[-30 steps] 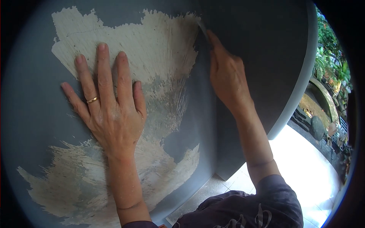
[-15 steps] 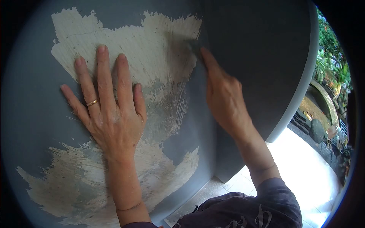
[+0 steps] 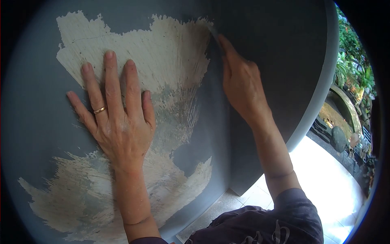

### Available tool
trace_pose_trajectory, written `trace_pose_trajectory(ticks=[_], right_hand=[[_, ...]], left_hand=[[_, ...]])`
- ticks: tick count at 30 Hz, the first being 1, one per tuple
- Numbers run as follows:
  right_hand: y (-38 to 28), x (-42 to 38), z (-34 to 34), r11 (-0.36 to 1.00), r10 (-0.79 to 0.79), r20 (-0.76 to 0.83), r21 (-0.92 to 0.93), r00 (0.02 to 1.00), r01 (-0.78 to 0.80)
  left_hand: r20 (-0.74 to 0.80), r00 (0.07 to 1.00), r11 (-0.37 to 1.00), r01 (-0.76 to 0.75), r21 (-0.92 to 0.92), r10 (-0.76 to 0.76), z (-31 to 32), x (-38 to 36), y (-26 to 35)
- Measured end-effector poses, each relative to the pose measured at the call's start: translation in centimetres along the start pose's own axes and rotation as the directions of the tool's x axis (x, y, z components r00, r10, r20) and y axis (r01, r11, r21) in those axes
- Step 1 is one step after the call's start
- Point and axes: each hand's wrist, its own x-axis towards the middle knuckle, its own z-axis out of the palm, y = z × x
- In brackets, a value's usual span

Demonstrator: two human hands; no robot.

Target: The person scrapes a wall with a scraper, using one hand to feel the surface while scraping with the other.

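My left hand (image 3: 124,118) lies flat against the grey wall (image 3: 44,118), fingers spread, with a gold ring on one finger. Its fingertips rest over the lower part of a large pale bare patch (image 3: 134,44) with ragged edges. My right hand (image 3: 245,83) is closed around a scraper (image 3: 215,33), whose thin blade shows nearly edge-on. The blade is at the upper right edge of the pale patch, near the wall's inner corner. Most of the handle is hidden in my fist.
A second scraped patch (image 3: 178,179) spreads below my left hand. To the right, a dark wall (image 3: 280,61) ends in a rounded pale edge (image 3: 317,101). Beyond it are a brightly lit tiled floor (image 3: 325,187), green plants (image 3: 353,53) and stones (image 3: 338,138).
My right hand has shifted slightly upward, bringing the scraper's blade up to the patch's top right corner. My left hand stays in nearly the same place on the wall.
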Motion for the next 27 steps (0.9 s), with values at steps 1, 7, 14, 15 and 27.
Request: trace_pose_trajectory(ticks=[1, 7, 14, 15, 27], right_hand=[[0.6, -0.8, 0.7, 0.992, -0.12, -0.064, -0.043, 0.991, 0.118], [1.9, -0.9, 1.9, 0.969, -0.233, -0.107, -0.111, 0.967, 0.221], [1.7, -3.2, 2.4, 0.948, -0.289, -0.049, -0.15, 0.956, 0.279], [0.6, -4.4, 2.3, 0.948, -0.266, -0.007, -0.181, 0.964, 0.26], [-0.8, -4.0, 0.8, 0.942, -0.259, 0.052, -0.208, 0.964, 0.265]], left_hand=[[-0.002, 1.0, 1.0, -0.004, -0.009, 0.004, 0.0, -0.1, 0.0], [0.009, 1.0, 1.0, 0.001, -0.009, -0.001, 0.0, -0.1, 0.0], [0.002, 1.0, 1.0, 0.011, -0.008, -0.011, 0.0, 0.0, 0.0], [0.005, 1.0, 1.0, 0.009, -0.015, -0.009, 0.0, -0.2, 0.0], [0.003, 1.0, 1.0, 0.009, -0.004, -0.009, -0.1, -0.2, 0.1]])
